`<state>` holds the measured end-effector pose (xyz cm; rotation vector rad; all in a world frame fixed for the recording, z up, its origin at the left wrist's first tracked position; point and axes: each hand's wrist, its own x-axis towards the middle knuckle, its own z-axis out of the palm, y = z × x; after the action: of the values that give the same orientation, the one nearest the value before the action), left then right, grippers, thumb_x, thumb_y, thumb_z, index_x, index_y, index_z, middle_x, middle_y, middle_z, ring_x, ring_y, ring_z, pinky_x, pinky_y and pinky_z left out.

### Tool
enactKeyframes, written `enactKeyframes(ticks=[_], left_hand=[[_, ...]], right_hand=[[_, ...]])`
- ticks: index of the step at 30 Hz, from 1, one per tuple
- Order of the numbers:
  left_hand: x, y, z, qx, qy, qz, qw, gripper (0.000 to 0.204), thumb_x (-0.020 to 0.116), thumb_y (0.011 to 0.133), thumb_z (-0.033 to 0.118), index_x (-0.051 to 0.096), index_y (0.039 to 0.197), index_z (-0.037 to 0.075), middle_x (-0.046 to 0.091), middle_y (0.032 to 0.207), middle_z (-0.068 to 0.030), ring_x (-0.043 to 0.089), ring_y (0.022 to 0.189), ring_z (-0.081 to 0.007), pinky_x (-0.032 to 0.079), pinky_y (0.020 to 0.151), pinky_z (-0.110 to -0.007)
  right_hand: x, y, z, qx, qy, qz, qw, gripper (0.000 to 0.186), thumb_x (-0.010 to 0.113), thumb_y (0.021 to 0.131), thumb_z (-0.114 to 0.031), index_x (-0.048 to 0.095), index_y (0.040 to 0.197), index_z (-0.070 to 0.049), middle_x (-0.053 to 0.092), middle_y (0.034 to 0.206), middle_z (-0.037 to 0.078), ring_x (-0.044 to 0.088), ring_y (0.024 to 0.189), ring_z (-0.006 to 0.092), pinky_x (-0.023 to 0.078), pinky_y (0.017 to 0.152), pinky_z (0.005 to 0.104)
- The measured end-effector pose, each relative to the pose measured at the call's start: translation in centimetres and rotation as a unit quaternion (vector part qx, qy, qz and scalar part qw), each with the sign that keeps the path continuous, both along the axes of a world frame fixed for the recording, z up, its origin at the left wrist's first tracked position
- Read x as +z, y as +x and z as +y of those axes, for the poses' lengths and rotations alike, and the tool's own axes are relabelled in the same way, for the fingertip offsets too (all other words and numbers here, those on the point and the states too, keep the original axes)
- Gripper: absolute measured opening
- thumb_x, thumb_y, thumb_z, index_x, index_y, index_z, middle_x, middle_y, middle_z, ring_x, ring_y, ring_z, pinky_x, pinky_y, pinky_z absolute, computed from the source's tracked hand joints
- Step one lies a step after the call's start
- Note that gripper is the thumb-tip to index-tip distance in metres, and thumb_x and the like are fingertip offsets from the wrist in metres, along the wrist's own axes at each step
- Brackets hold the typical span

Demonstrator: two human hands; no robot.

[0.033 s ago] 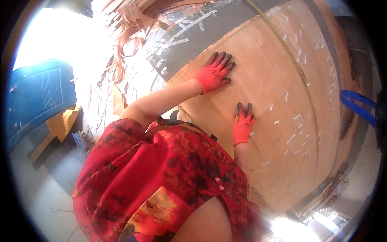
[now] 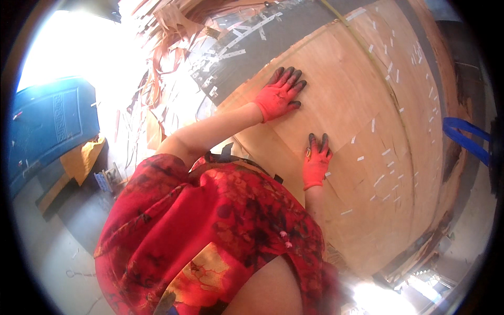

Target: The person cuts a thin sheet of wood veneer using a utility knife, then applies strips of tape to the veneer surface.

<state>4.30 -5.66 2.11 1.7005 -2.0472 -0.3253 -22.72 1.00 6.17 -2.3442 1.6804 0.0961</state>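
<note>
Two hands logged, left hand (image 2: 281, 94) and right hand (image 2: 317, 160), both red-gloved, both laid on the pale wood sheet (image 2: 341, 79). Far left of the left hand: noted a blue plastic panel (image 2: 52, 123), with a yellowish cloth-like piece (image 2: 86, 160) just beside it, reason unclear. Up and left of the left hand: found heaped wood strips (image 2: 168, 23), likely offcuts put clear of the sheet. Left hand: found palm-down, fingers spread wide, nothing seen in grip; probably placed flat to spread pressure near the sheet's edge. Right hand, below and right of the left: saw two fingers stretched forward, others folded or hidden; could not tell if pinching anything; perhaps set there as a steady. Right of both hands: saw white tape bits (image 2: 373, 125) scattered over the sheet, maybe bridging joins, and a yellow band (image 2: 362, 42) curving across. Farthest right of the right hand: spotted a blue strap (image 2: 467, 142), use unclear.
</note>
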Motion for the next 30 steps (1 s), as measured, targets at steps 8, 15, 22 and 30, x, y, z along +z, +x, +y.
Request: enactKeyframes(ticks=[8,15,22,30], left_hand=[[0.2,0.1,0.0,-0.001,0.013,-0.001,1.0,0.071,0.059,0.094,0.05,0.042,0.15,0.01,0.034,0.158,-0.0199,0.028,0.148,-0.0397,0.016,0.123,-0.055],[0.3,0.0,-0.2,0.0,0.022,-0.011,1.0,0.071,0.059,0.094,0.049,0.04,0.151,0.011,0.033,0.159,-0.0195,0.027,0.148,-0.0395,0.016,0.123,-0.055],[0.8,0.0,-0.1,0.004,0.033,-0.008,0.999,0.069,0.063,0.092,0.042,0.042,0.149,0.009,0.034,0.158,-0.0211,0.027,0.148,-0.0408,0.017,0.123,-0.056],[3.1,-3.9,-10.5,0.03,-0.055,0.006,0.998,0.066,0.061,0.094,0.037,0.042,0.146,0.002,0.033,0.157,-0.0229,0.029,0.146,-0.0419,0.019,0.122,-0.054]], right_hand=[[0.2,0.1,-0.2,-0.017,0.034,-0.019,0.999,0.047,0.064,0.092,-0.015,0.06,0.138,-0.026,0.034,0.158,0.012,0.042,0.126,0.0401,0.044,0.105,0.0457],[0.3,0.0,-0.8,0.003,0.009,-0.041,0.999,0.049,0.066,0.09,-0.014,0.06,0.137,-0.024,0.035,0.157,0.013,0.044,0.126,0.0409,0.044,0.105,0.0468],[0.3,0.3,-0.6,0.013,0.01,-0.026,1.0,0.056,0.071,0.084,-0.012,0.06,0.137,-0.027,0.035,0.157,0.016,0.045,0.125,0.0416,0.044,0.105,0.0462],[0.4,0.1,-1.0,0.007,0.021,-0.042,0.999,0.057,0.072,0.082,-0.012,0.061,0.136,-0.026,0.036,0.156,0.016,0.044,0.125,0.0428,0.046,0.105,0.0462]])
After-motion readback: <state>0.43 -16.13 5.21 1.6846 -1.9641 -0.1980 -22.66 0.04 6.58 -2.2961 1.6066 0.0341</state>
